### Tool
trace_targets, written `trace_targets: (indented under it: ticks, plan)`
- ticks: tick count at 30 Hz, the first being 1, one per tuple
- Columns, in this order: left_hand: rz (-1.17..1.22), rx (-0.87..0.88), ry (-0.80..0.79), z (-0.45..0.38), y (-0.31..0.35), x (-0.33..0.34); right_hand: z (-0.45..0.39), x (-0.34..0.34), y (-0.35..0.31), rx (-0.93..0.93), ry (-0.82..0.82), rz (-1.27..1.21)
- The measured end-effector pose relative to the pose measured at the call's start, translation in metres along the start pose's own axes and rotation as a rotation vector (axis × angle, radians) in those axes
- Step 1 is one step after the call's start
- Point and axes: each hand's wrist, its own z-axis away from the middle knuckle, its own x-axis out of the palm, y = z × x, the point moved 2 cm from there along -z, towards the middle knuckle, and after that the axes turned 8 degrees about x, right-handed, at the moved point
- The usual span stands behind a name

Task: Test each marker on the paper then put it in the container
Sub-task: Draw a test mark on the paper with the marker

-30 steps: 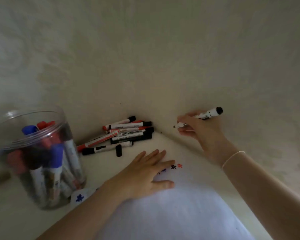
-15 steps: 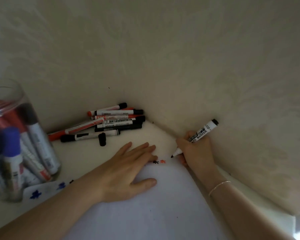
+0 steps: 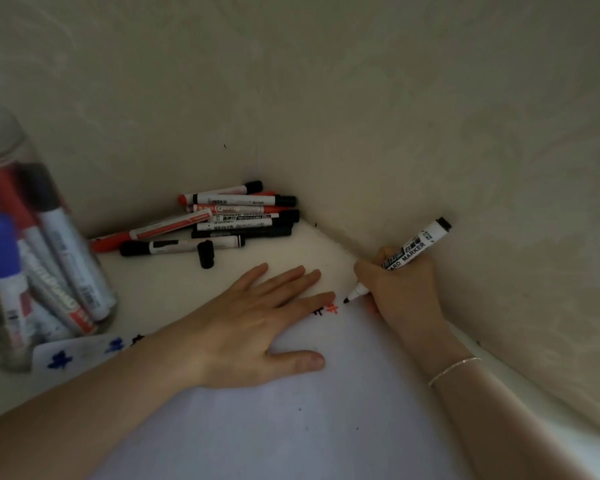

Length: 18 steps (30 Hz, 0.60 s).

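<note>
Pinching a marker [image 3: 414, 252], our right hand [image 3: 400, 294] sits against the wall [image 3: 430, 150], tip at the paper [image 3: 291, 427] edge. Our left hand [image 3: 257, 327] lies spread flat on it. Beyond lie markers [image 3: 222, 220] and a cap [image 3: 205, 253]; left, the container [image 3: 32, 254].

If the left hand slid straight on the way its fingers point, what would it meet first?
Probably the wall near the corner: the left hand points up-right across bare table, passing right of the loose markers. Depth is uncertain.

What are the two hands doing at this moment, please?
Left hand: open, flat on the paper.
Right hand: holding the black marker, uncapped.
</note>
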Motion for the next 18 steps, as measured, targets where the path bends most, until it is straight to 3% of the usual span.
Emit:
trace_targets:
  ticks: [11,18]
  plan:
    - [-0.018,-0.010,-0.010,-0.0013,-0.0013,0.0017,0.0002,0.0007,0.0019,-0.016,0.048,0.053]
    - [-0.002,0.001,0.007,-0.0014,-0.0031,0.0042,0.0041,0.0021,0.0012,0.005,-0.011,0.038]
